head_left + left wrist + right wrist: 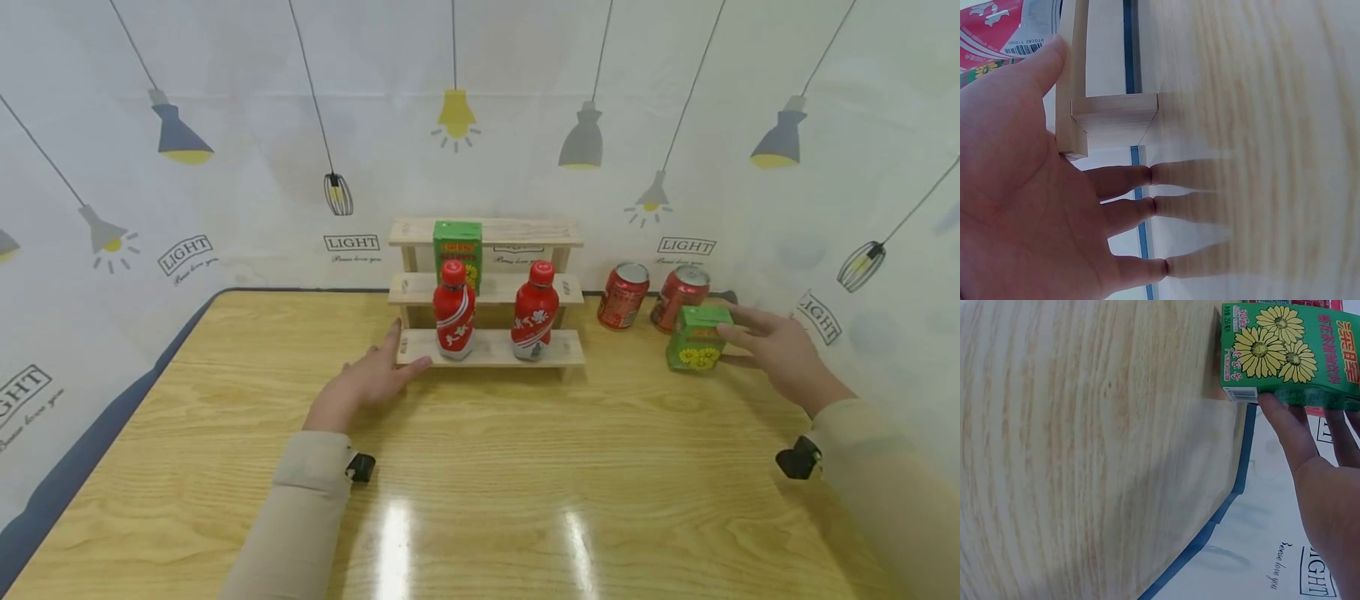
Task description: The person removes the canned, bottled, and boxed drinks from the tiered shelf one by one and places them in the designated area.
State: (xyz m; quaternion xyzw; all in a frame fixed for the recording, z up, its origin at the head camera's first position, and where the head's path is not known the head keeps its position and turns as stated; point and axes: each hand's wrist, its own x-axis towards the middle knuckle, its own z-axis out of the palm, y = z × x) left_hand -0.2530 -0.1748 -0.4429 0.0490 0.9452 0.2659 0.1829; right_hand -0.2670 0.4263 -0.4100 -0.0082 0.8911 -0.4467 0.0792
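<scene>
My left hand (371, 375) is at the left end of a small three-tier wooden shelf (491, 348). Its thumb lies along the lowest step, while the other fingers reach down to the tabletop beside the shelf's leg (1116, 112). Two red bottles (454, 321) with white-striped labels stand on that step. Behind the left bottle, a green drink carton (457, 237) stands upright on the middle step. Over on the right, my right hand (780, 354) touches the side of another green carton (686, 342) with yellow flowers, its fingers extended. This carton is upright, near two red cans.
The red cans, one at the left (623, 296) and one at the right (681, 293), stand at the table's back edge. A lamp-patterned sheet (255, 167) hangs behind the wooden table (480, 467). Each wrist carries a small black device (361, 467).
</scene>
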